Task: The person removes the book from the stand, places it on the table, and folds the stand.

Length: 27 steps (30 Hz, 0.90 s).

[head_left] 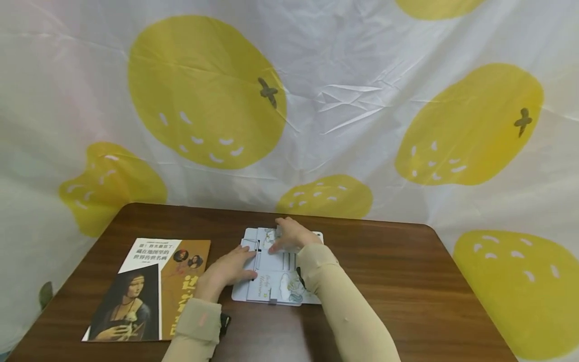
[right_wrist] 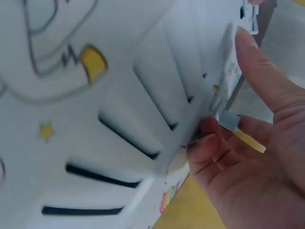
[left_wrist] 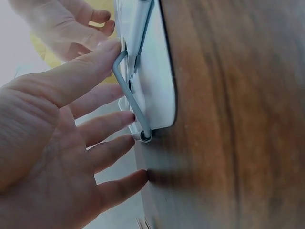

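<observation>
A white folding book stand (head_left: pixel 273 260) with cartoon unicorn prints lies on the table, its panels partly overlapping. My left hand (head_left: pixel 229 268) is at its left side, thumb and fingers spread. In the left wrist view, that thumb touches a bent grey wire (left_wrist: pixel 131 95) on the stand, and the outstretched fingers (left_wrist: pixel 107 126) reach its edge. My right hand (head_left: pixel 291 235) reaches over the far part of the stand. In the right wrist view, its thumb (right_wrist: pixel 257 62) lies on the panel face while the other fingers curl at the panel's edge, near long slots (right_wrist: pixel 102 176).
A book (head_left: pixel 131 296) with a painted portrait on its cover lies left of the stand on the brown wooden table (head_left: pixel 398 281). Behind the table hangs a white curtain (head_left: pixel 344 60) printed with yellow fruit.
</observation>
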Motion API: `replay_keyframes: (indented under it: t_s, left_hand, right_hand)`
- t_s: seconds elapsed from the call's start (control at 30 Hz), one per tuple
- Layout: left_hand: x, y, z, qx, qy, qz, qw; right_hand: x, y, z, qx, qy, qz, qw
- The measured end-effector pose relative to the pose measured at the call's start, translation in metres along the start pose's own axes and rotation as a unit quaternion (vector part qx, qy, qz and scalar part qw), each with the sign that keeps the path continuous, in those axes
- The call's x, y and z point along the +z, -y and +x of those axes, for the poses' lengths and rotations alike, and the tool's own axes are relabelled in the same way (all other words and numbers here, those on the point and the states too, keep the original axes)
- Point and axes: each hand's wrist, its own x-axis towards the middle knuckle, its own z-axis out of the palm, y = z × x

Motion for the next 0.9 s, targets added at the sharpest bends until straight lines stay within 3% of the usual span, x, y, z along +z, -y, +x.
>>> replay_keyframes:
  t_s: [0.17,0.9]
  left_hand:
    - [0.0008,-0.0027,0.0001,0.002,0.001,0.002,1.0]
    - [-0.0003,-0.0033,0.0024,-0.007,0.01,0.008,0.9999]
  right_hand:
    - [0.0033,0.0008,-0.0022,0.016,0.001,-0.017,0.9997]
    - [0.0069,0.0009,-0.0011,-0.005,0.005,0.006,1.0]
